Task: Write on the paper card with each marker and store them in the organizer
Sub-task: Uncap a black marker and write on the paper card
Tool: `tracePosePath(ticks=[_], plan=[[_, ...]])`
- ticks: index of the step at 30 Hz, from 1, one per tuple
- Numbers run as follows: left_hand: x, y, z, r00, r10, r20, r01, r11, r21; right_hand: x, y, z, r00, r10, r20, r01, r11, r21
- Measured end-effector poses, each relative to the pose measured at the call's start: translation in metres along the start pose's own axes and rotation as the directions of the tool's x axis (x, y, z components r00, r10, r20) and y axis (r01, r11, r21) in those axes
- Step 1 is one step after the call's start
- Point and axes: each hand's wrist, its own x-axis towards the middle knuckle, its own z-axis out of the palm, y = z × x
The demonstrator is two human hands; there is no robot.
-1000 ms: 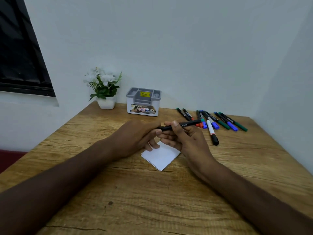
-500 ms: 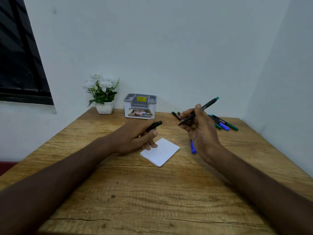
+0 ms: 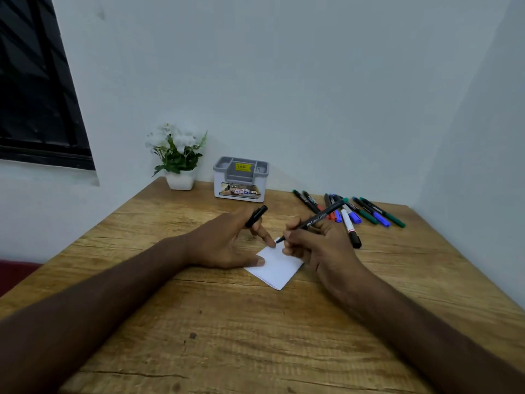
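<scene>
Right hand (image 3: 318, 245) is gripping the uncapped black marker (image 3: 315, 221), tip sitting at the far corner of the paper card (image 3: 277, 268) on the tabletop (image 3: 227, 336). Left hand (image 3: 227, 243) is pinching the cap (image 3: 255, 216), one finger pressing the card edge. Organizer (image 3: 241, 182) is sitting at the back, loose markers (image 3: 355, 213) lying right of it.

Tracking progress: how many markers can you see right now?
10. One marker, uncapped, in the right hand over the paper card; about nine in the overlapping pile right of the organizer, so some may be hidden. The left hand holds its cap.
</scene>
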Motion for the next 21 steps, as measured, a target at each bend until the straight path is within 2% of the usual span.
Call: tracePosePath(ticks=[4,10,13,21], plan=[[0.002,-0.011,0.004,1.0,-0.004,0.004,0.004,1.0,0.002,0.002,0.007,0.001,0.997,0.061,0.056,-0.051,0.984,-0.17],[0.003,-0.018,-0.007,0.995,-0.01,0.096,0.012,1.0,-0.016,0.004,0.01,-0.002,0.993,0.1,0.06,-0.085,0.972,-0.217],[0.001,-0.017,-0.006,0.996,-0.002,0.084,-0.003,0.998,0.056,0.004,0.011,-0.002,0.992,0.112,0.058,-0.097,0.97,-0.225],[-0.002,-0.015,-0.006,0.995,-0.017,0.1,0.016,1.0,0.007,0.002,0.01,0.002,0.993,0.117,0.023,-0.106,0.955,-0.278]])
